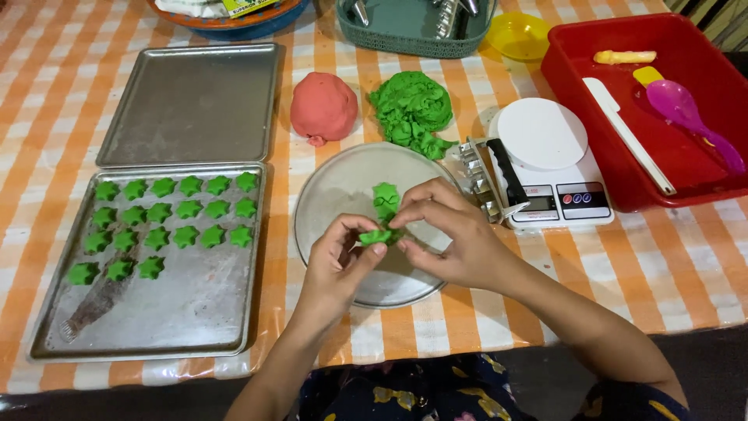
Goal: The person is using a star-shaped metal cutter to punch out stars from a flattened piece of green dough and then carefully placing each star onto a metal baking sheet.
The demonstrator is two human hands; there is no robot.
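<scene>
1. Both hands meet over a round grey metal plate (335,195) at the middle of the worktop (686,265), which is covered by an orange-and-white checked cloth.
2. Left hand (339,253): fingers curled, thumb and fingertips pinched on the lower end of a small green piece of dough (383,212).
3. Right hand (448,234): fingers bent, tips closed on the same green piece from the right side. The piece sits between the two hands, just above the plate; whether it touches the plate cannot be told.
4. Left of the plate: a rectangular metal baking tray (195,312) carrying rows of small green star-shaped dough pieces (171,214) in its upper half; the lower half shows bare, smeared metal.
5. Behind that tray: a second rectangular metal baking tray (195,105), bare.
6. Behind the plate: a rounded lump of red dough (323,105), and just beside it on the right a crumpled heap of green dough (411,109), touching the plate's far rim.
7. Right of the plate: a white digital kitchen scale with a round platform (545,152), with a small metal tool (483,179) lying against its left side.
8. Far right: a red plastic tub (576,86) holding a white spatula (627,132), a purple spoon (686,109) and a yellow-handled utensil (623,56).
9. Far edge: a green plastic basket (413,43), a yellow bowl (520,33), and part of a blue-and-orange bowl (234,23).
</scene>
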